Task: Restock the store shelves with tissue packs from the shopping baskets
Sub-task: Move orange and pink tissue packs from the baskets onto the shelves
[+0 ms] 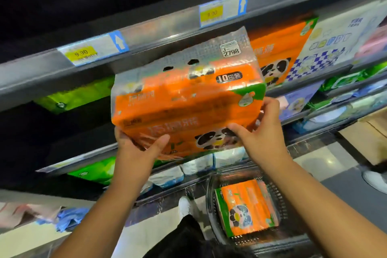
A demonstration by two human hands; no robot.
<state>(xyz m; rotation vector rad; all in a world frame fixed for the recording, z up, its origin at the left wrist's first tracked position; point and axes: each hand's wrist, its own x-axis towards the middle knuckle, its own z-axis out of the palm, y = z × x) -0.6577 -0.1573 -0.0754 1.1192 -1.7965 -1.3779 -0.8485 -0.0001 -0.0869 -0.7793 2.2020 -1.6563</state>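
I hold a large orange tissue pack [186, 100] with a panda print in front of the shelves, tilted, its clear handle flap up against the grey shelf rail [159, 33]. My left hand [138, 144] grips its lower left corner. My right hand [261, 132] grips its lower right edge. A matching orange pack [278, 52] stands on the shelf just to the right. Down on the floor a dark shopping basket [211, 199] holds another orange panda pack [247, 207].
Price tags [219, 12] line the shelf rail. Green packs [77, 96] sit on the shelf at left, blue-and-white packs [335, 46] at right, white packs [196, 165] on a lower shelf. My white shoe [185, 205] stands beside the basket. A cardboard box [368, 132] lies at right.
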